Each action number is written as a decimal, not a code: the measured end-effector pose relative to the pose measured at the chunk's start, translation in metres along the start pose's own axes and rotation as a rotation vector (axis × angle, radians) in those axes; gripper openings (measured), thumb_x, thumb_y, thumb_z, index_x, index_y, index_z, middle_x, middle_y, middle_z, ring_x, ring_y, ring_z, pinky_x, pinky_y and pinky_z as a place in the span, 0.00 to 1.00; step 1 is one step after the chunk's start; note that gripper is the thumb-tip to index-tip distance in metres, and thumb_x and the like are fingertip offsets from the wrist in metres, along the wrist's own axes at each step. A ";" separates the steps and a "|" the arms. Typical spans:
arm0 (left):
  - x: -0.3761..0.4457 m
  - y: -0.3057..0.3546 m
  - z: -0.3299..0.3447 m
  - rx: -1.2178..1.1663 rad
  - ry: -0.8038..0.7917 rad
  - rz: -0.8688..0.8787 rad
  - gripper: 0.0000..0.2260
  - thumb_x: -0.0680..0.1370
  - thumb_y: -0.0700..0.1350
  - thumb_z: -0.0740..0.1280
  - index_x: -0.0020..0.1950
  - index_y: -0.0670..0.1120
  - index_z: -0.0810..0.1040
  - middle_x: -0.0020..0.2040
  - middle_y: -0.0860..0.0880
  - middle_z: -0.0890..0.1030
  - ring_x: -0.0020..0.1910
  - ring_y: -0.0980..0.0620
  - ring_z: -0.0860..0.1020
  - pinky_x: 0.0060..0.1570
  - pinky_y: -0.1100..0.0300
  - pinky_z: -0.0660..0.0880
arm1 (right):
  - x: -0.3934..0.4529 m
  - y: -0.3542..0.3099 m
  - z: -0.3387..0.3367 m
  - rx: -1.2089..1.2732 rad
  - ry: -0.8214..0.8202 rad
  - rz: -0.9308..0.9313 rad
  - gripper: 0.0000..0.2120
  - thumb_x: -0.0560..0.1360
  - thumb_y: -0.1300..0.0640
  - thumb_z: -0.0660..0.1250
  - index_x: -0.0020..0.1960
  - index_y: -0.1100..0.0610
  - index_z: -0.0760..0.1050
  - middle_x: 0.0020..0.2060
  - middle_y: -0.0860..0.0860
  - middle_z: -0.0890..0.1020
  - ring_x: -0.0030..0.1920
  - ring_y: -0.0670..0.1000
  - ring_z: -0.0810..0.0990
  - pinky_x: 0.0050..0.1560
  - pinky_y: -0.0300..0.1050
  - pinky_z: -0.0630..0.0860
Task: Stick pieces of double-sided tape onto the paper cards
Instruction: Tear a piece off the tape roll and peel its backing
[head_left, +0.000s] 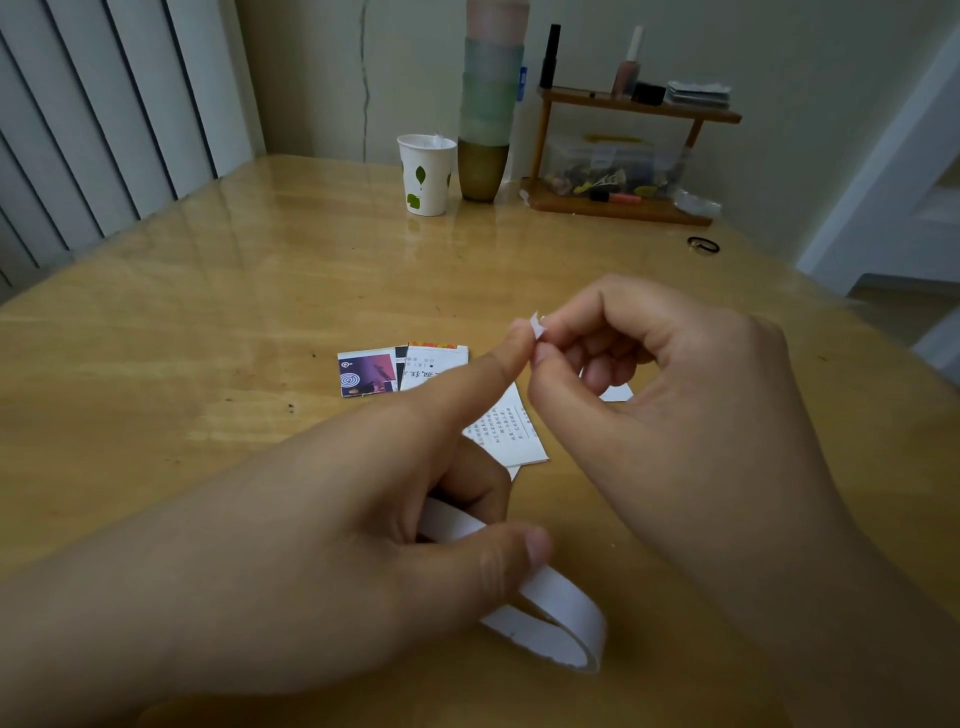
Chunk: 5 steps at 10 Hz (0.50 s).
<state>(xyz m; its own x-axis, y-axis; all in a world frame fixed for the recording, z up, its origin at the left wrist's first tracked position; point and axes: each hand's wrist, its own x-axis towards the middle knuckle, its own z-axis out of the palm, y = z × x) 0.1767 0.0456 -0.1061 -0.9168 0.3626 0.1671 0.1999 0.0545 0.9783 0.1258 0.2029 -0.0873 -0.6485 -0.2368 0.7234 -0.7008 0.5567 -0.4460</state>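
Right at the centre of the frame, the right hand (670, 395) pinches a small white tape piece (536, 326) between thumb and forefinger, its other fingers curled into the palm. The left hand (363, 525) comes in from the lower left; its forefinger stretches up to touch that same piece, while its thumb and remaining fingers curl round a flattened tape roll (550, 613), which sticks out lower centre as a white loop just above the table (208, 322). Behind the hands, at mid-frame, the cards (415, 371) lie flat on the wood: one with a purple picture to the left, white printed ones overlapping it to the right, partly hidden by the left forefinger. A further white printed sheet (511, 426) lies between the two hands. At the upper centre stands a paper cup (427, 174) with green leaves, just beside a tall stack of cups (491, 104). To the upper right a small wooden shelf (623, 150) holds bottles and a clear box. A black hair tie (703, 244) lies on the table near the shelf, well apart from the hands.
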 end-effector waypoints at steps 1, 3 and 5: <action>0.003 0.003 -0.002 0.119 0.035 0.017 0.41 0.60 0.49 0.72 0.68 0.32 0.65 0.22 0.57 0.68 0.20 0.64 0.65 0.23 0.75 0.62 | 0.000 0.000 0.000 -0.009 -0.007 0.000 0.03 0.69 0.61 0.68 0.37 0.54 0.78 0.28 0.45 0.76 0.34 0.51 0.75 0.34 0.41 0.70; 0.003 0.004 -0.017 0.345 -0.023 0.068 0.35 0.64 0.59 0.70 0.68 0.72 0.60 0.29 0.48 0.73 0.26 0.50 0.66 0.25 0.60 0.62 | 0.000 0.000 0.001 -0.002 -0.006 0.008 0.04 0.69 0.61 0.68 0.37 0.54 0.78 0.27 0.46 0.76 0.34 0.51 0.75 0.34 0.41 0.70; 0.007 0.007 -0.005 0.255 0.009 0.115 0.41 0.63 0.55 0.72 0.74 0.56 0.62 0.26 0.53 0.71 0.23 0.58 0.66 0.25 0.70 0.63 | 0.000 0.000 0.001 -0.002 -0.004 0.008 0.03 0.68 0.61 0.68 0.36 0.55 0.77 0.27 0.45 0.76 0.34 0.51 0.75 0.34 0.40 0.70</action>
<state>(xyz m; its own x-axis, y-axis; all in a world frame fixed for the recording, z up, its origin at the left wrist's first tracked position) 0.1700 0.0439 -0.0975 -0.8860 0.3715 0.2774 0.3823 0.2468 0.8905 0.1253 0.2022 -0.0876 -0.6549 -0.2353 0.7181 -0.6951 0.5605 -0.4503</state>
